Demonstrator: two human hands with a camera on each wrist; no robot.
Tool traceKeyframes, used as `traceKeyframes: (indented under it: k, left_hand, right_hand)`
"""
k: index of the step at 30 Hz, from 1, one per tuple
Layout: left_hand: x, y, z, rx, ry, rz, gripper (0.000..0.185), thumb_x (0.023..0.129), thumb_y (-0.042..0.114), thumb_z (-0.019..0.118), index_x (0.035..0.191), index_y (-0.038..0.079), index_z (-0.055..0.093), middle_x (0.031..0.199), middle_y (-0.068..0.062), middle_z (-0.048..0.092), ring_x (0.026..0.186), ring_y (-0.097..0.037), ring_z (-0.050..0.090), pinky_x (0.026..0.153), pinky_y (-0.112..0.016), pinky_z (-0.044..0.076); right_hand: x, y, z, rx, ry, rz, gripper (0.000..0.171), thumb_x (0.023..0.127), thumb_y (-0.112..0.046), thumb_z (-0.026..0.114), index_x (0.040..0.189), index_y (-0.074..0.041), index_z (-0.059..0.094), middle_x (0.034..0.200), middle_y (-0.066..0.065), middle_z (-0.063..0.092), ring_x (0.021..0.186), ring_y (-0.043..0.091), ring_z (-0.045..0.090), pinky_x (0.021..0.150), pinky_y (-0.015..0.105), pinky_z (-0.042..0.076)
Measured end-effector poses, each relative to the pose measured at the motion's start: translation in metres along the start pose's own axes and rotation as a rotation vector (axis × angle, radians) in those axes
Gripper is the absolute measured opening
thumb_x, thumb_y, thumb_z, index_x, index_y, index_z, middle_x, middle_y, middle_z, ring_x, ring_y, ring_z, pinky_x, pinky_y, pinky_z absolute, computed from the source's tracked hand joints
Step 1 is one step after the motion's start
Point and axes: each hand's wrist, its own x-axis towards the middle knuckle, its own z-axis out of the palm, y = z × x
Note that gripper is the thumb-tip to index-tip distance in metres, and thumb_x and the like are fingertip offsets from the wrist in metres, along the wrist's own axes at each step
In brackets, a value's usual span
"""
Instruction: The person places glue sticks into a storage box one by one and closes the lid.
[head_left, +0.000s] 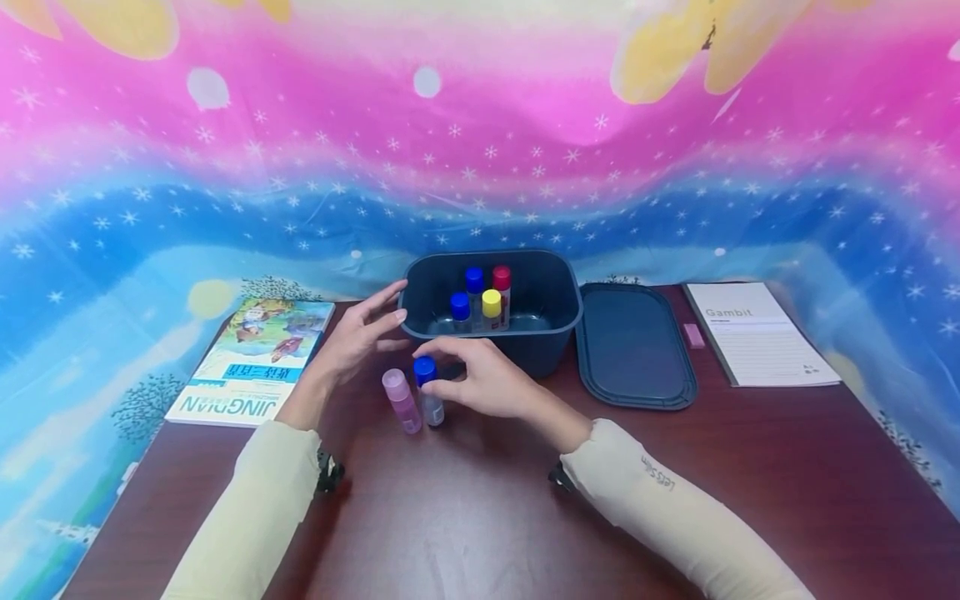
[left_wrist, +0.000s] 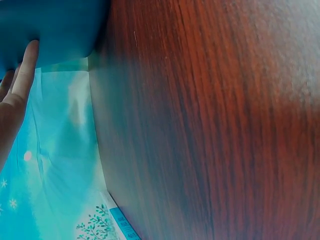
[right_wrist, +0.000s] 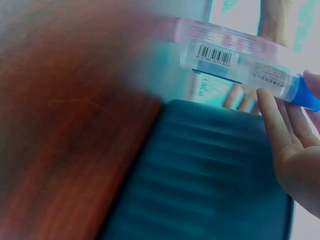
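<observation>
"Blue-capped tube: where?"
"In front of the dark bin, just beside the pink tube. Right hand pinches it near the cap, thumb against fingers."
"Base on the table?"
"Can't tell from these angles."
"Left hand?"
"Fingers straight, spread, at the bin's left end."
"Risks?"
"Pink one could topple if the blue-capped one swings sideways. High pinch could let it tilt or slip. Left-hand push might shift the bin."
</observation>
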Motion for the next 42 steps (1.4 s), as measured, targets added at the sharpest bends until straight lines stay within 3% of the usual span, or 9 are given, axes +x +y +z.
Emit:
traceKeyframes:
  k: [10,18,26,32,37,42]
  left_hand:
    - [0.000,0.001,0.001,0.007,0.019,-0.026,0.061,0.105,0.018,0.056,0.161,0.015,0.031,0.160,-0.018,0.032,0.139,-0.041,0.044,0.098,-0.058,0.050]
    - [0.001,0.002,0.002,-0.002,0.021,-0.022,0.061,0.105,0.015,0.056,0.161,0.014,0.031,0.161,-0.018,0.029,0.139,-0.040,0.043,0.099,-0.061,0.047]
    - [0.001,0.001,0.002,-0.009,0.021,-0.016,0.061,0.105,0.014,0.056,0.161,0.014,0.031,0.161,-0.018,0.029,0.138,-0.043,0.044,0.099,-0.062,0.047]
    - [0.000,0.001,0.000,-0.013,0.018,-0.013,0.061,0.105,0.015,0.056,0.161,0.014,0.031,0.161,-0.018,0.029,0.138,-0.046,0.043,0.099,-0.062,0.046]
    - [0.000,0.001,0.000,-0.002,0.019,-0.019,0.061,0.105,0.016,0.057,0.161,0.015,0.032,0.162,-0.018,0.028,0.139,-0.045,0.042,0.099,-0.062,0.046]
    - [0.000,0.000,0.001,0.000,0.024,-0.017,0.061,0.105,0.016,0.057,0.161,0.015,0.032,0.162,-0.017,0.029,0.139,-0.044,0.043,0.099,-0.062,0.047]
  right_hand:
    - [-0.003,-0.018,-0.037,0.150,0.148,-0.069,0.039,0.094,-0.012,0.074,0.131,-0.007,0.065,0.114,0.005,0.069,0.106,0.019,0.066,0.088,0.037,0.059]
    - [-0.006,-0.027,-0.071,0.175,0.349,-0.143,0.040,0.094,-0.006,0.071,0.133,-0.007,0.064,0.112,0.008,0.067,0.097,0.025,0.065,0.076,0.042,0.061]
    - [-0.005,-0.032,-0.091,0.179,0.467,-0.222,0.041,0.096,0.001,0.065,0.136,0.001,0.058,0.122,0.015,0.066,0.105,0.026,0.063,0.083,0.036,0.061]
    - [-0.002,-0.022,-0.093,0.102,0.454,-0.142,0.042,0.097,-0.003,0.067,0.138,-0.001,0.059,0.123,0.015,0.064,0.108,0.022,0.062,0.088,0.037,0.059]
    - [0.000,-0.005,-0.091,0.039,0.386,-0.015,0.041,0.096,-0.011,0.071,0.136,-0.006,0.062,0.114,0.013,0.067,0.102,0.025,0.064,0.082,0.041,0.058]
    - [0.003,0.011,-0.091,0.013,0.295,0.053,0.037,0.093,-0.013,0.075,0.129,-0.005,0.065,0.111,0.011,0.069,0.097,0.024,0.067,0.077,0.041,0.055]
